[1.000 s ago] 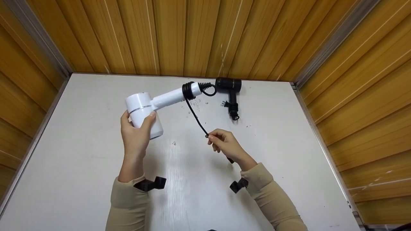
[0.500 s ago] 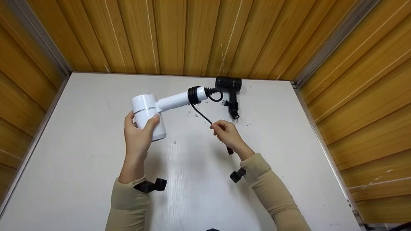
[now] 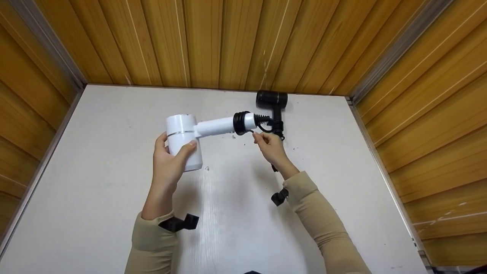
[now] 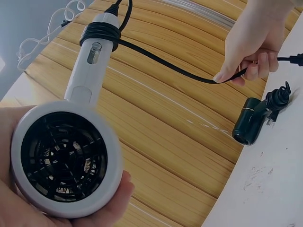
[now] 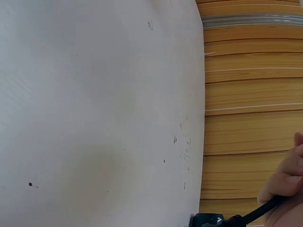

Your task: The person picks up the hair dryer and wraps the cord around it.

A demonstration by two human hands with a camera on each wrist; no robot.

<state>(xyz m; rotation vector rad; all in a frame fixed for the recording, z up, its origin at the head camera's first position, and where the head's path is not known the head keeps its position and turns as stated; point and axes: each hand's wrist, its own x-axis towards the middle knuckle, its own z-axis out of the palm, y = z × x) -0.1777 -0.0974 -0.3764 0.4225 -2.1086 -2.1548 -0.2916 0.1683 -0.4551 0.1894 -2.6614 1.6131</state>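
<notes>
My left hand (image 3: 167, 167) grips the barrel of a white hair dryer (image 3: 182, 142), its thumb along the near side. The dryer is held up off the table, its handle pointing right. Black cord (image 3: 239, 123) is wound in several turns round the handle near its end. Just below these turns, my right hand (image 3: 271, 146) pinches the loose stretch of cord between thumb and fingers. The plug end (image 4: 296, 59) sticks out past that hand in the left wrist view. That view also shows the dryer's round grille (image 4: 64, 156) facing the camera.
A black hair dryer (image 3: 271, 99) with its cord wrapped lies at the back of the white table (image 3: 114, 182), behind the right hand. Wood-patterned panels (image 3: 205, 42) wall the table at the back and both sides. White cables (image 4: 47, 35) show at the left wrist view's top left.
The white hair dryer has shifted right and slightly down in my left hand. My right hand has moved up toward the handle, and the cord between them shows much shorter in the head view.
</notes>
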